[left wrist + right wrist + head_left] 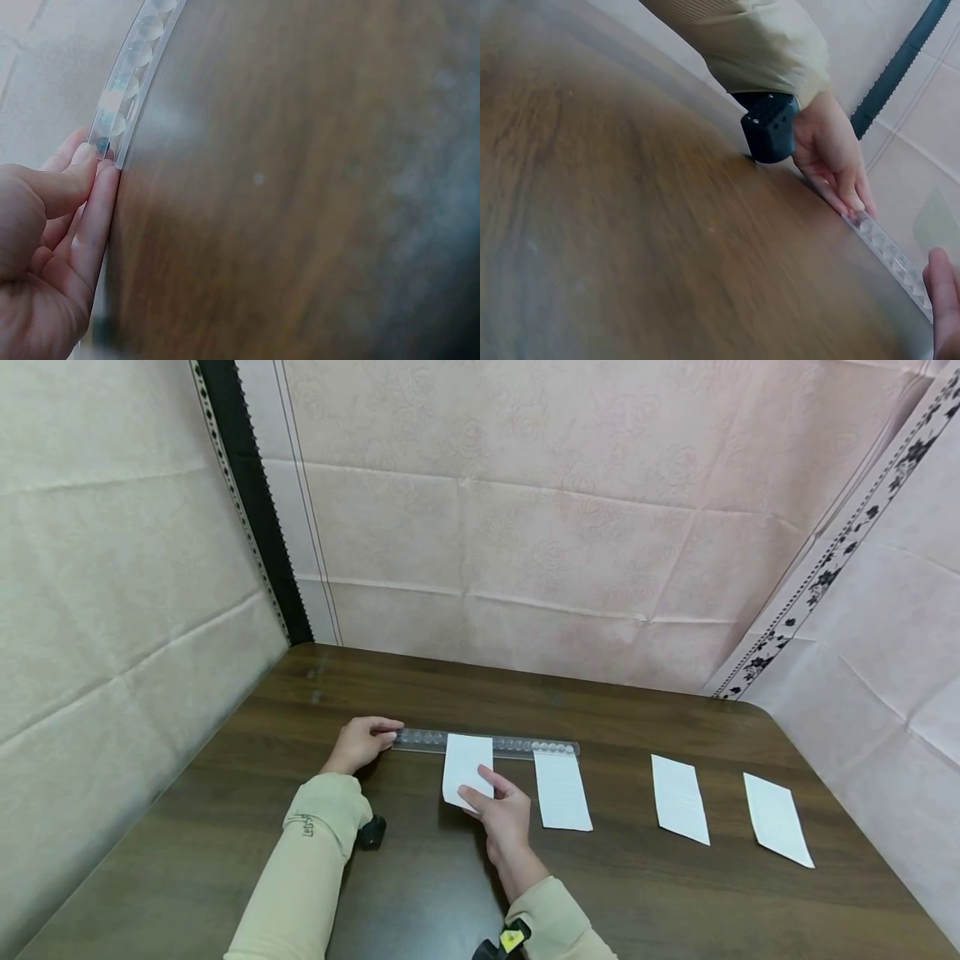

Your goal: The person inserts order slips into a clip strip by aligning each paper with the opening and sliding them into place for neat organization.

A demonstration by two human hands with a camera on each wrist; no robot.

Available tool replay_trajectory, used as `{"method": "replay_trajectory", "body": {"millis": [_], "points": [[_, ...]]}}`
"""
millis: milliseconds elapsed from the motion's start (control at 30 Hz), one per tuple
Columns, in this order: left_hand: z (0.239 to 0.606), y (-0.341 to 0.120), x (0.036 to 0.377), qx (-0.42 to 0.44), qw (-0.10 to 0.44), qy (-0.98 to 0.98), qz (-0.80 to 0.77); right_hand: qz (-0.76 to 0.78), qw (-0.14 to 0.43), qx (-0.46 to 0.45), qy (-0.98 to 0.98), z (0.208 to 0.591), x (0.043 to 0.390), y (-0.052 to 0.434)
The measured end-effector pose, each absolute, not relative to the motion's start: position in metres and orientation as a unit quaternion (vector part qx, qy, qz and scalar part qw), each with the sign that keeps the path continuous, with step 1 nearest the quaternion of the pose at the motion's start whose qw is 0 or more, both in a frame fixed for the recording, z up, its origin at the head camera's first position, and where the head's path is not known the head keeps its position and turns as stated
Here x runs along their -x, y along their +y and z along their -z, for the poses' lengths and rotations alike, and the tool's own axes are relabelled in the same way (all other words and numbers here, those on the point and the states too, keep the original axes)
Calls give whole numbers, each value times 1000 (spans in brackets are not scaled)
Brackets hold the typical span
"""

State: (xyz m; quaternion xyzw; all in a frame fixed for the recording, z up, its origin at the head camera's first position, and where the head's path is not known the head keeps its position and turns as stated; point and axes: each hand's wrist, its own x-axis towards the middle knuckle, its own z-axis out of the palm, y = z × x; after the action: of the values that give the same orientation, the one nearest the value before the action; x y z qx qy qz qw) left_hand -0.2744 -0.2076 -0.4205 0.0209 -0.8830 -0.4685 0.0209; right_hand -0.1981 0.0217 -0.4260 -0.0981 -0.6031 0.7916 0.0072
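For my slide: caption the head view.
Left hand holds clear plastic strip; right hand pinches white paper slip.

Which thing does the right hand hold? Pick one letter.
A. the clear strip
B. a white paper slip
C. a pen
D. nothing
B: the right hand pinches a white paper slip over the clear strip, whose end the left hand holds.
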Motion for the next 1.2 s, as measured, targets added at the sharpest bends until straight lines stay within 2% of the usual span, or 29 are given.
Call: {"method": "replay_trajectory", "body": {"millis": [1200], "points": [[420,-206,273,-29,24,-881,471,-813,-23,67,-578,425,187,-16]]}}
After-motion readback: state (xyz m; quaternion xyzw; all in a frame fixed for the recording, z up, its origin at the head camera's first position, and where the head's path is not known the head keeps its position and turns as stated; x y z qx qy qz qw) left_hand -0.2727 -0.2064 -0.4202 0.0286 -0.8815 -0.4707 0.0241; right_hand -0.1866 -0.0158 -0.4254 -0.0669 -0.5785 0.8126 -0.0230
